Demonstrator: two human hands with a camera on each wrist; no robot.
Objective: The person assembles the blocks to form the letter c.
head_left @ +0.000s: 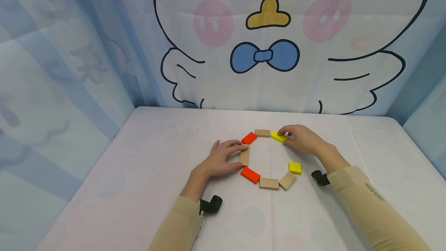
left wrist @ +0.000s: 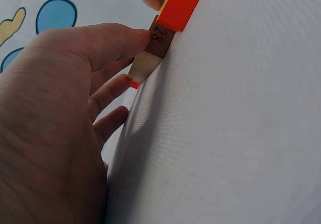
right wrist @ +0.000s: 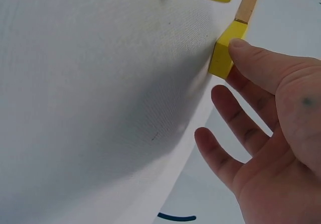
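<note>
Rectangular blocks lie flat on the table in a ring with a gap at its right side. On the ring's left, my left hand (head_left: 223, 159) holds a plain wooden block (head_left: 244, 157) between thumb and fingers. The left wrist view shows the thumb against this wooden block (left wrist: 159, 40), marked 28, touching a red block (left wrist: 181, 5). At the far right of the ring, my right hand (head_left: 302, 138) pinches a yellow block (head_left: 277, 137). In the right wrist view this yellow block (right wrist: 223, 53) meets a wooden block (right wrist: 248, 4); the other fingers are spread.
Other ring pieces are a far red block (head_left: 249, 138), a wooden block (head_left: 262, 133), a near red block (head_left: 250, 175), two wooden blocks (head_left: 269, 183) at the front, and a yellow block (head_left: 294, 168). A printed curtain (head_left: 265, 88) stands behind the white table (head_left: 139, 173).
</note>
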